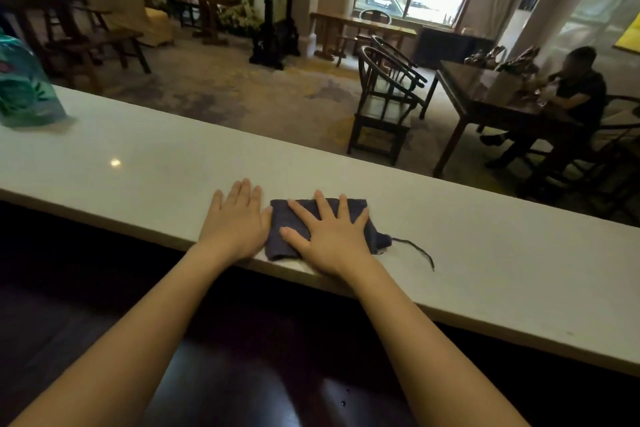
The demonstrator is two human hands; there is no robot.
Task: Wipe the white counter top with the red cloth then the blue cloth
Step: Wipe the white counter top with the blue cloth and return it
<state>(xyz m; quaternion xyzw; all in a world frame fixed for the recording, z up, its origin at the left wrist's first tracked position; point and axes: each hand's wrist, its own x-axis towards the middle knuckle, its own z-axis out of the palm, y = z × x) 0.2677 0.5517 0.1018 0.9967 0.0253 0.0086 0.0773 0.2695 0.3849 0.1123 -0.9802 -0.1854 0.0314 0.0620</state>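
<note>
One hand [330,236] flat atop blue cloth [287,236].

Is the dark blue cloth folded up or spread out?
Folded. The dark blue cloth lies as a small thick rectangle under the right hand, a loose thread trailing.

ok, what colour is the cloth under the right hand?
Dark blue-grey cloth, loose thread trailing; right hand flat on it. Head view.

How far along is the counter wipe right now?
No red cloth is in view, so that pass is presumably over. In hand: the right hand presses flat on the blue cloth on the white counter; the left hand rests beside it. Left: finishing the blue wipe.
</note>
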